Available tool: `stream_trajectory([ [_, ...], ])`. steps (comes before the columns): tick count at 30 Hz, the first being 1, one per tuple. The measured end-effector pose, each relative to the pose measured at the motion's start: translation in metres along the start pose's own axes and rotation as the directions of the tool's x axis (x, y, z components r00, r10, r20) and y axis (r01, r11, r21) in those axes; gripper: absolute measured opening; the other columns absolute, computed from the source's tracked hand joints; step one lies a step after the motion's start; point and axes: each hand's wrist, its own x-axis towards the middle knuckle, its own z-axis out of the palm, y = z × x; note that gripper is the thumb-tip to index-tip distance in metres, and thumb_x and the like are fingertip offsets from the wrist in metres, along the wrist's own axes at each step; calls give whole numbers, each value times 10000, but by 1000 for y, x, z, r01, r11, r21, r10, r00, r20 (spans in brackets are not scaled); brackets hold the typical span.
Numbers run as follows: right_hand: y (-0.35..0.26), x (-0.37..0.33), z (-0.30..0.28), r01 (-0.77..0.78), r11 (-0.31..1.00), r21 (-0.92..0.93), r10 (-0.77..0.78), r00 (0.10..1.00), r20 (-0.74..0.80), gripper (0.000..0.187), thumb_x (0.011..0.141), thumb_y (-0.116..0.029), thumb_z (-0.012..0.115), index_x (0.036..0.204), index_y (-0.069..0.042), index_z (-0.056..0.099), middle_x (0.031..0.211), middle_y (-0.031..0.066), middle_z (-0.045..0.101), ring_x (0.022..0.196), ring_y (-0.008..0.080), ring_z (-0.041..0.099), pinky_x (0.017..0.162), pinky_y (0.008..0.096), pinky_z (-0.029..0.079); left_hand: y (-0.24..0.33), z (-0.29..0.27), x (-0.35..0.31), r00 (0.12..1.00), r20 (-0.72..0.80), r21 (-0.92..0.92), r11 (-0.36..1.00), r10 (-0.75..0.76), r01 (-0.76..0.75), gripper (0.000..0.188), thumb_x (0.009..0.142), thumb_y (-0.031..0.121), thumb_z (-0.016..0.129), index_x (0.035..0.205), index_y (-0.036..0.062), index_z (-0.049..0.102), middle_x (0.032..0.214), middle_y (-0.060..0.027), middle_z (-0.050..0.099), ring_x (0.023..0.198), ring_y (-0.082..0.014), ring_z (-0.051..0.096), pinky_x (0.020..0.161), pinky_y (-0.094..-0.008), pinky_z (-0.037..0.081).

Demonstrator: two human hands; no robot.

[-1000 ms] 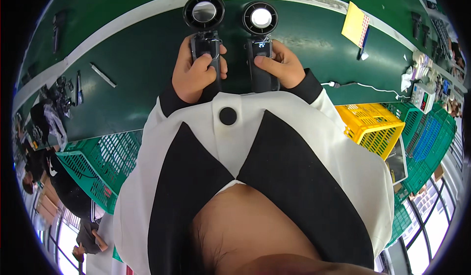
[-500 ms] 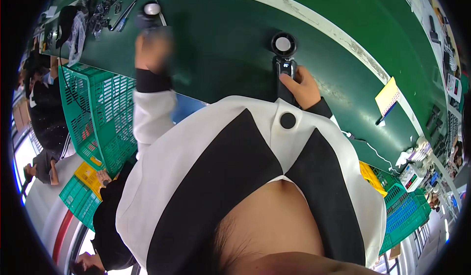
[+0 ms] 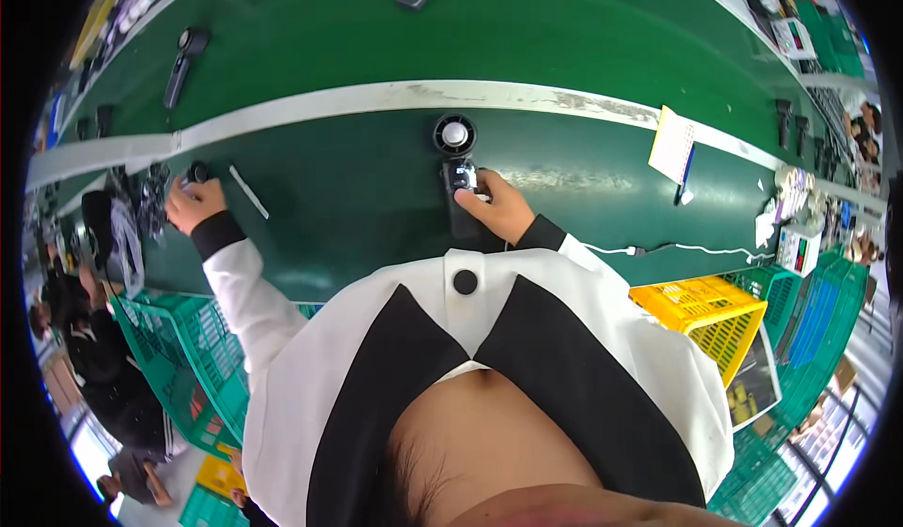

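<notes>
My right hand (image 3: 503, 209) is closed round the handle of a black handheld fan (image 3: 459, 177). The fan lies head away from me on the dark green table, its small display lit and my thumb on the front of its handle. Far out to the left, my left hand (image 3: 195, 207) is closed on a second dark handheld fan (image 3: 198, 171); only its round head shows past my fingers. Close beside that hand is a heap of small dark parts (image 3: 153, 198). A thin white stick (image 3: 249, 192) lies on the table to the right of it.
Beyond a white rail (image 3: 376, 100), more handheld fans (image 3: 176, 77) lie on a bright green surface. To the right are a notepad (image 3: 670, 146), a pen (image 3: 688, 167), a white cable (image 3: 701, 246) and a display box (image 3: 799, 248). Green (image 3: 179, 339) and yellow (image 3: 698, 306) crates flank me.
The view has shifted, bringing more of the far green surface in. My left hand has carried its fan left, away from the white stick toward the dark parts. My right hand keeps its fan.
</notes>
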Motion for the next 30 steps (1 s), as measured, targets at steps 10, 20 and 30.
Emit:
stream_trajectory([
  [10, 22, -4, -32, 112, 975, -192, -165, 943, -290, 238, 836, -263, 575, 849, -26, 580, 763, 121, 588, 681, 241, 574, 616, 321, 449, 388, 93, -40, 846, 17, -419, 772, 533, -478, 366, 747, 272, 598, 1012, 26, 544, 1041, -154, 527, 969, -313, 503, 793, -422, 422],
  [20, 23, -3, -31, 202, 948, -245, -268, 923, -276, 194, 814, -232, 594, 819, -38, 580, 769, 128, 572, 673, 282, 574, 599, 333, 456, 408, 166, 29, 469, 729, -354, 860, 500, -366, 427, 821, 310, 532, 1098, -10, 475, 933, -181, 594, 872, -332, 588, 752, -385, 479],
  [30, 23, -5, -24, 165, 918, -361, -277, 918, -285, 197, 814, -227, 598, 834, -31, 587, 784, 136, 589, 652, 269, 600, 587, 325, 481, 217, -50, -106, 441, 612, -427, -195, 657, 883, 349, 775, 35, 416, 1121, -3, 387, 958, -180, 523, 761, -284, 565, 657, -379, 486],
])
